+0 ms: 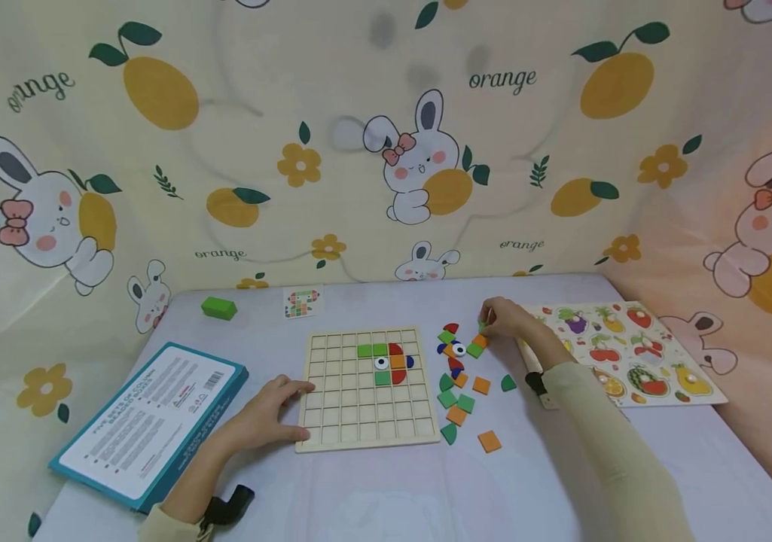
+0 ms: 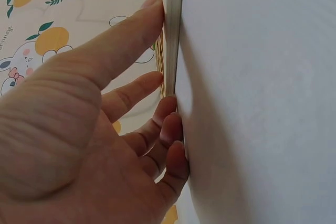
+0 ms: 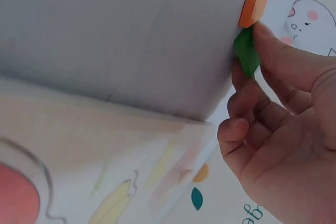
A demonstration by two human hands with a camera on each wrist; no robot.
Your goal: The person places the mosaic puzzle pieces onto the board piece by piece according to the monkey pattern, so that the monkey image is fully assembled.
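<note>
A wooden grid board (image 1: 341,421) lies in the middle of the table, with green, red, orange and blue tiles and a white eye tile (image 1: 381,363) set in its upper right cells. Against the board's left edge rests my left hand (image 1: 263,410), thumb and fingertips touching the rim; the left wrist view shows the thumb (image 2: 126,40) along the board's side. Beyond the loose tiles, my right hand (image 1: 509,318) pinches a green tile (image 3: 247,52) between thumb and fingers. An orange tile (image 3: 256,1) lies right beside it.
Loose tiles, such as an orange square (image 1: 489,441) and a green quarter-round (image 1: 508,383), lie right of the board. A fruit puzzle board (image 1: 602,346) is at the right, a blue box (image 1: 148,421) at the left. A pattern card (image 1: 302,302) and green block (image 1: 219,308) sit behind.
</note>
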